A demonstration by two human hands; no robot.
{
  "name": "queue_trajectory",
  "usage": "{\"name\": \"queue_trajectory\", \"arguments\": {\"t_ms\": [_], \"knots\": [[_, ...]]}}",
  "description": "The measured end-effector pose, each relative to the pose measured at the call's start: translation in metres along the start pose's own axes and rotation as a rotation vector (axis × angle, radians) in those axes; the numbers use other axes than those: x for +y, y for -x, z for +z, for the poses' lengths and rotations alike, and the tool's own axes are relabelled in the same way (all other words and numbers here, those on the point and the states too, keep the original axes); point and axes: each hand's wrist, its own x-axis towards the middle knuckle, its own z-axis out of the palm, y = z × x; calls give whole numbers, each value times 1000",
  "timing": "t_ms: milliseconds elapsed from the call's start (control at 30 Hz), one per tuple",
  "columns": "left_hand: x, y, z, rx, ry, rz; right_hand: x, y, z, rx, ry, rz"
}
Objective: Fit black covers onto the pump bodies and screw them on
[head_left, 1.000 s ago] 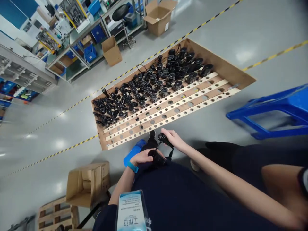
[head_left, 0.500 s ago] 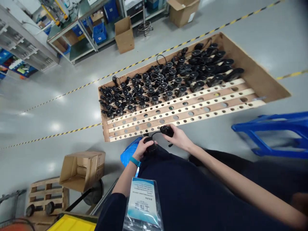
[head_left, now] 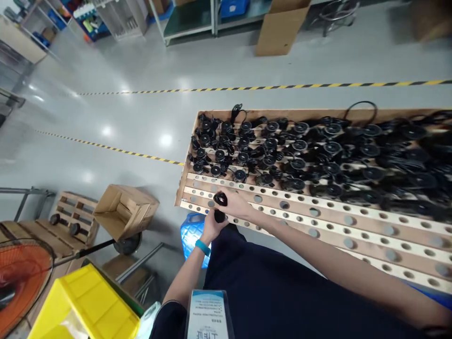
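My left hand, with a teal wristband, is closed around the lower end of a small black corded part. My right hand pinches that part's round black head over the near left corner of a long wooden rack with rows of holes. Several similar black round parts with coiled cords fill the far rows of the rack. The nearer rows of holes stand empty.
An open cardboard box sits on a hand truck beside a small wooden pallet at left. A yellow bin and an orange fan guard lie at bottom left. A blue bag lies below my hands. Another box stands far off.
The view has swung left and closer to the rack. Both hands have carried the black part from my lap up to the rack's near left corner.
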Motion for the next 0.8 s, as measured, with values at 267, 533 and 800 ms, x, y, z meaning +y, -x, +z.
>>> {"name": "queue_trajectory", "arguments": {"t_ms": [267,533,800], "knots": [[1,-106,-23,612,-30,-120,5,-142,33,-93,-5,-59],[-20,-166,-28,826,-54,-194,30,-224,56,-246,-61,-214],[-40,-171,-16,831,-81,-189,70,-235,56,-357,-30,-335]]}}
